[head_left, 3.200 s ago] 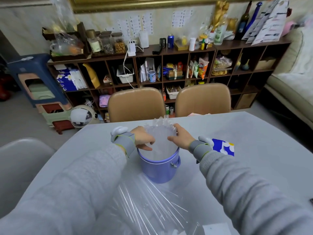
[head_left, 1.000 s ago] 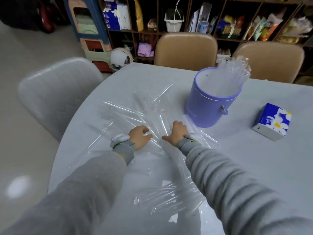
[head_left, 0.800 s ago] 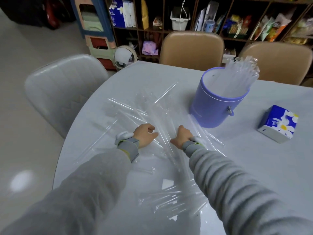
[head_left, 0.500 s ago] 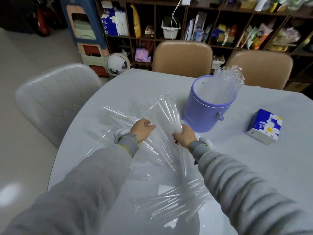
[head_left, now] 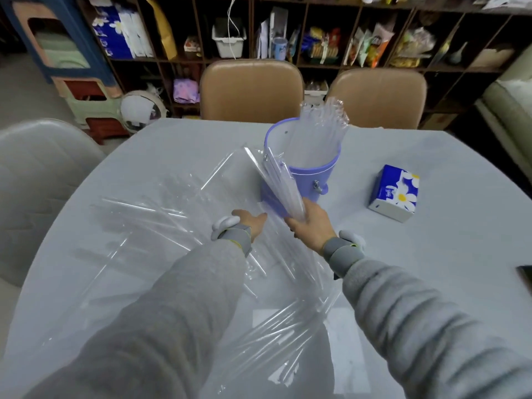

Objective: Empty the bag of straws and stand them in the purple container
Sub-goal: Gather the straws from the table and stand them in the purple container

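Gripping a fresh handful of clear straws (head_left: 280,182) in the right hand (head_left: 309,223), fingers closed round the lower ends, bundle tilted up and away so the tips overlap the near-left rim of the purple container (head_left: 302,180). Half a second back that same bundle was only just coming up off the bench (head_left: 431,254); a second back both hands were flat down among the loose ones, raking them together. So: gathered, lifted, now on the way to the container.

Left hand (head_left: 250,223) looks open and empty, palm down, just left of the container's base, low over the scattered straws (head_left: 161,214) or resting on them; can't quite tell which.

Already plenty standing in the container (head_left: 319,131), leaning toward the far-right rim and poking well above it. Same lot as in the earlier shots, no spill.

Still lots to do though. Loose straws fanned out across the bench left of the container, plus another clump (head_left: 288,326) nearer than the container, down between the two sleeves. Bag itself hard to pick out from all the clear plastic.

Next bit probably: tip the bundle upright and drop it in beside the standing ones. Slippery stuff, easy to fan out or knock the leaning batch. Blue tissue box (head_left: 395,192) sits right of the container, well clear.
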Tool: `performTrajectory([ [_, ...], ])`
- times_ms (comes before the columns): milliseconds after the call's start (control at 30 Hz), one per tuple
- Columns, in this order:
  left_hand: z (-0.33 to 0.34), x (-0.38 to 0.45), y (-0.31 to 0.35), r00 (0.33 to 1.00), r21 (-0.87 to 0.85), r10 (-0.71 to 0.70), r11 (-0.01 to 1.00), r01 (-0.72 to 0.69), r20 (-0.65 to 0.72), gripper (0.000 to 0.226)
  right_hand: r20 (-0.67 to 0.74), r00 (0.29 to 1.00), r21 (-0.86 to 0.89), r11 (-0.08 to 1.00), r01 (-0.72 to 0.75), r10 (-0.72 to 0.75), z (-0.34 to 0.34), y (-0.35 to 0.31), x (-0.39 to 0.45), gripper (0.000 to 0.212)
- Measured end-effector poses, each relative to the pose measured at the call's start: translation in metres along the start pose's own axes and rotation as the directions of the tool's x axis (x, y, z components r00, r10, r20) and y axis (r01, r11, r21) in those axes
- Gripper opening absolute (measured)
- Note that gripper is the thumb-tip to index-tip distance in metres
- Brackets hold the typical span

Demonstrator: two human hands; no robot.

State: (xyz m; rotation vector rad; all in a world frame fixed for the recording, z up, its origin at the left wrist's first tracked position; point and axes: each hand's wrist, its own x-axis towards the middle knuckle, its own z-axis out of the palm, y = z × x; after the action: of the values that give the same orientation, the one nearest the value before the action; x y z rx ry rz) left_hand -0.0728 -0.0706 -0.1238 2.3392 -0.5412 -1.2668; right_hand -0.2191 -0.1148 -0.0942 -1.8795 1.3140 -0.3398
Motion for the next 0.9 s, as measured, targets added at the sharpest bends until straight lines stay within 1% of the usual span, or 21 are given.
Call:
performTrajectory([
  [100, 0.024, 0.041, -0.007, 0.999, 0.043, -0.025, 0.999, 0.027, -0.047, 0.118, 0.016, 0.999, 0.010, 1.000, 0.029, -0.029, -0.001, 0.012, -0.002, 0.036],
  [133, 0.028, 0.042, -0.006, 0.997, 0.047, -0.036, 0.998, 0.039, -0.067, 0.121, 0.015, 0.999, 0.015, 0.999, 0.036, -0.036, -0.003, 0.016, -0.001, 0.036],
  [167, 0.030, 0.036, -0.004, 0.996, 0.037, -0.048, 0.998, 0.051, -0.073, 0.115, 0.022, 0.999, 0.020, 0.999, 0.038, -0.038, -0.004, 0.021, 0.000, 0.034],
  [200, 0.029, 0.027, 0.001, 0.995, 0.028, -0.043, 0.999, 0.046, -0.088, 0.096, 0.031, 0.998, 0.027, 0.999, 0.044, -0.045, -0.005, 0.025, 0.000, 0.031],
  [233, 0.028, 0.022, 0.004, 0.994, 0.014, -0.031, 0.999, 0.033, -0.108, 0.068, 0.044, 0.998, 0.034, 0.998, 0.048, -0.049, -0.006, 0.028, 0.000, 0.029],
  [267, 0.026, 0.020, 0.007, 0.994, -0.019, -0.027, 0.999, 0.026, -0.106, 0.046, 0.056, 0.997, 0.039, 0.998, 0.051, -0.053, -0.006, 0.030, 0.001, 0.028],
  [300, 0.024, 0.020, 0.008, 0.995, -0.062, -0.028, 0.998, 0.022, -0.094, 0.037, 0.064, 0.996, 0.043, 0.998, 0.051, -0.054, -0.006, 0.031, 0.001, 0.029],
  [400, 0.018, 0.021, 0.004, 0.997, -0.175, -0.018, 0.985, 0.004, -0.078, 0.033, 0.087, 0.994, 0.046, 0.997, 0.056, -0.060, -0.006, 0.035, 0.004, 0.029],
  [433, 0.018, 0.020, 0.002, 0.998, -0.206, -0.014, 0.979, 0.001, -0.060, 0.027, 0.096, 0.994, 0.049, 0.997, 0.051, -0.055, -0.006, 0.036, 0.005, 0.026],
  [467, 0.015, 0.016, 0.000, 0.999, -0.233, -0.006, 0.972, -0.005, -0.044, 0.021, 0.107, 0.993, 0.068, 0.997, 0.048, -0.055, -0.005, 0.035, 0.005, 0.025],
  [533, 0.008, 0.010, -0.005, 0.999, -0.273, 0.030, 0.961, -0.034, -0.021, 0.019, 0.114, 0.992, 0.135, 0.990, 0.030, -0.045, -0.003, 0.033, 0.004, 0.027],
  [600, -0.001, -0.002, -0.011, 0.997, -0.313, 0.075, 0.946, -0.080, -0.027, 0.017, 0.100, 0.994, 0.183, 0.983, 0.020, -0.039, -0.001, 0.028, 0.001, 0.030],
  [667, -0.008, -0.010, -0.021, 0.996, -0.451, 0.094, 0.888, -0.086, -0.005, 0.029, 0.091, 0.996, 0.251, 0.968, -0.003, -0.020, 0.000, 0.020, -0.004, 0.023],
  [733, -0.014, -0.022, -0.028, 0.989, -0.597, 0.149, 0.795, -0.107, 0.021, 0.035, 0.088, 0.996, 0.336, 0.941, -0.033, 0.003, 0.002, 0.010, -0.011, 0.018],
  [767, -0.017, -0.029, -0.032, 0.980, -0.618, 0.199, 0.771, -0.150, 0.010, 0.034, 0.083, 0.996, 0.378, 0.925, -0.047, 0.016, 0.004, 0.004, -0.015, 0.017],
  [900, -0.026, -0.049, -0.035, 0.930, -0.595, 0.362, 0.734, -0.327, -0.064, 0.022, 0.030, 0.995, 0.551, 0.829, -0.093, 0.092, 0.004, -0.017, -0.028, 0.010],
])
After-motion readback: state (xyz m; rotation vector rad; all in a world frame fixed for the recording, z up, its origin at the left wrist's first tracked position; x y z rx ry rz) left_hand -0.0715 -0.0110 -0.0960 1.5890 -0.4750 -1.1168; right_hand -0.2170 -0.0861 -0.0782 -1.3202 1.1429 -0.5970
